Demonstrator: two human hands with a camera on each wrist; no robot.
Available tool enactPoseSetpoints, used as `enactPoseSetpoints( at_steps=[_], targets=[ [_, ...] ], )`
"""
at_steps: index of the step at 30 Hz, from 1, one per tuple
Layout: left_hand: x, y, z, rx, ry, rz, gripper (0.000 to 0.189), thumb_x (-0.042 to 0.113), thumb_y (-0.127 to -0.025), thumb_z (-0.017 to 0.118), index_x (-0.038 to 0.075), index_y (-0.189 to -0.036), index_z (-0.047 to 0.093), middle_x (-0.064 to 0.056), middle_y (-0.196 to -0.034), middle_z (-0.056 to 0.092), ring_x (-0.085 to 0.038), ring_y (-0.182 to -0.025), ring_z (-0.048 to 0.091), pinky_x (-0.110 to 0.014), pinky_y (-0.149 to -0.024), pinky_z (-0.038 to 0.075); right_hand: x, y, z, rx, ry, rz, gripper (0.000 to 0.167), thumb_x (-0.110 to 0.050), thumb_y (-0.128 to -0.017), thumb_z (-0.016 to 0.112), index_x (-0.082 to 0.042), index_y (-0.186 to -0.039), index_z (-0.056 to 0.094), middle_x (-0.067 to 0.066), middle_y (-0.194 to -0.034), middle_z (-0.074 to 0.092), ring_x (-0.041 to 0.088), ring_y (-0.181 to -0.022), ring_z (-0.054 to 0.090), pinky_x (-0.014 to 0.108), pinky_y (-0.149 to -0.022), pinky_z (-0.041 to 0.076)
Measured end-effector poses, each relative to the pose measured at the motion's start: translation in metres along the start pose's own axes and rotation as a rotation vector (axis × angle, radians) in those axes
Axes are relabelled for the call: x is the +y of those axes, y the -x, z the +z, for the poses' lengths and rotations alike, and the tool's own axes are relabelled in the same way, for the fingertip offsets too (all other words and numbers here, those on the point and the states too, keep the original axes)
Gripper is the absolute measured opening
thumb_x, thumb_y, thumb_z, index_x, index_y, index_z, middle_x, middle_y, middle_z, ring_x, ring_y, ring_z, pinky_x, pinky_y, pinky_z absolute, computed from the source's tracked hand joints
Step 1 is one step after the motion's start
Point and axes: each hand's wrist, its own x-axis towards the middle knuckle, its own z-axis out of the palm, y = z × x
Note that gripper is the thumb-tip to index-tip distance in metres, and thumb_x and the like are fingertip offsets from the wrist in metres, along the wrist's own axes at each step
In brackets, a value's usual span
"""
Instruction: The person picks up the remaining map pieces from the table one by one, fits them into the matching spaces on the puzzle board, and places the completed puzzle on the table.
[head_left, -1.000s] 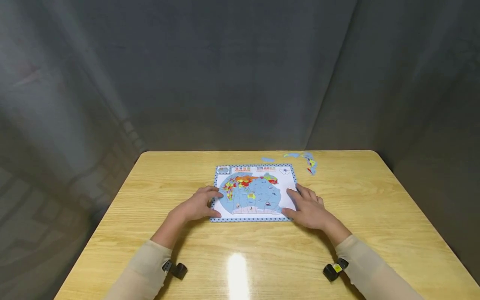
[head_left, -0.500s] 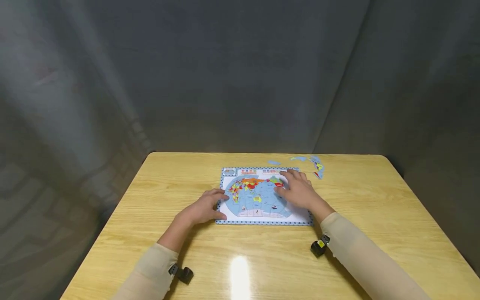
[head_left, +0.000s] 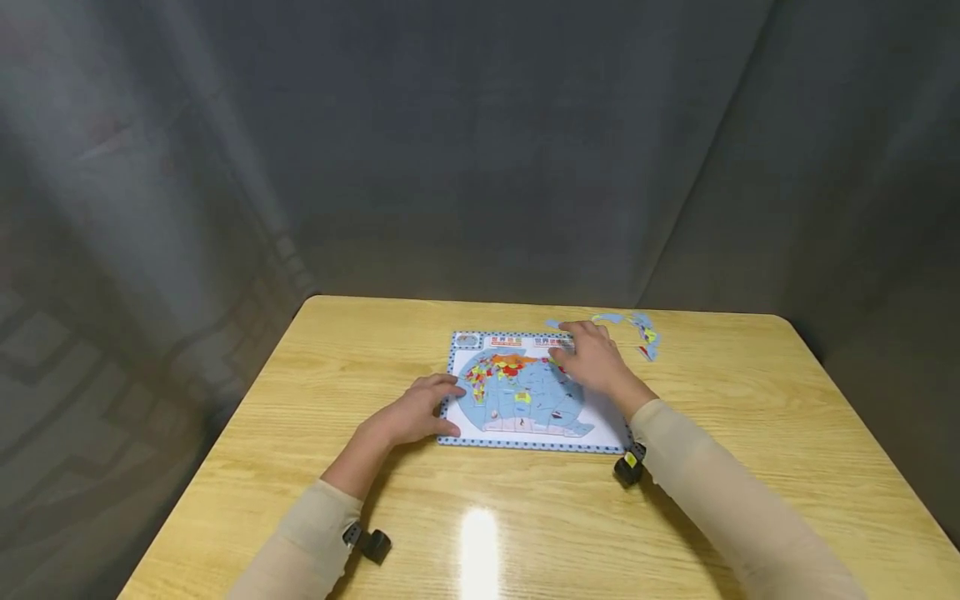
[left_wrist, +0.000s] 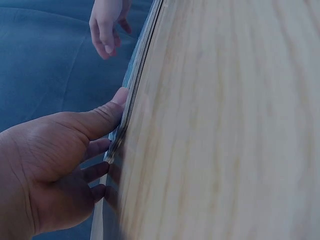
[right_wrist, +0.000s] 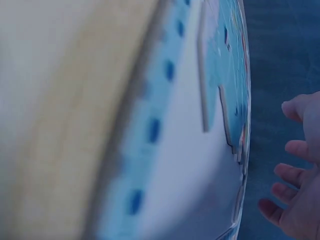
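Reaching up from the right border of a world-map puzzle board point(head_left: 607, 425), a person's right hand point(head_left: 596, 360) has moved within the past second to the far right part of the map, while the left hand point(head_left: 411, 412) remains at the board's left edge. The right fingers are spread and loosely bent, hanging above the board with nothing visible between them; the left fingers are parted and relaxed, touching the edge with the thumb. The board lies flat on a wooden desk point(head_left: 420, 517), its blue border dotted and its map pieces point(head_left: 532, 408) joined across much of the white field, with bare white at the right. Beyond the far right corner lie loose pieces: a blue one point(head_left: 552, 323), partly covered by the right hand in the head view, a curved one point(head_left: 611, 317) and a colorful cluster point(head_left: 649, 333). Dark gray curtain point(head_left: 480, 150) hangs behind.
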Motion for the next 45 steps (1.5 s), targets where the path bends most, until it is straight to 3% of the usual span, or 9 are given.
enactPoseSetpoints(
  at_steps=[13,34,38,45],
  targets=[
    [0.013,0.001,0.004,-0.003,0.015,-0.006,0.065,0.035,-0.083,0.079,0.013,-0.139,0.056,-0.009,-0.154,0.037,-0.032,-0.143,0.026,-0.045,-0.114,0.026,0.010,-0.027,-0.014,-0.019,0.028,0.019,0.056,-0.033,-0.097,0.057,-0.001,-0.142,0.047,0.022,-0.146,0.044,0.044,-0.139,0.028,0.060,-0.111,0.023],
    [0.026,0.003,0.012,-0.026,-0.001,0.014,0.064,0.037,-0.084,0.077,0.015,-0.140,0.055,-0.008,-0.155,0.035,-0.031,-0.143,0.027,-0.045,-0.114,0.026,0.028,-0.038,-0.020,-0.072,0.126,0.111,0.047,-0.029,-0.095,0.060,0.002,-0.131,0.058,0.023,-0.127,0.059,0.042,-0.117,0.052,0.059,-0.095,0.042],
    [0.028,0.006,0.011,-0.028,-0.007,0.018,0.065,0.037,-0.084,0.077,0.015,-0.141,0.054,-0.008,-0.155,0.035,-0.031,-0.143,0.026,-0.045,-0.114,0.025,0.031,-0.037,-0.022,-0.084,0.114,0.138,0.044,-0.029,-0.094,0.062,0.002,-0.126,0.062,0.022,-0.124,0.061,0.038,-0.108,0.056,0.057,-0.091,0.044],
    [0.031,0.012,0.008,-0.036,-0.011,0.012,0.066,0.039,-0.084,0.077,0.015,-0.141,0.054,-0.008,-0.156,0.034,-0.031,-0.143,0.026,-0.046,-0.114,0.024,0.031,-0.037,-0.022,-0.093,0.091,0.162,0.039,-0.029,-0.095,0.063,-0.002,-0.123,0.066,0.019,-0.123,0.063,0.037,-0.109,0.056,0.056,-0.090,0.045]
  ],
)
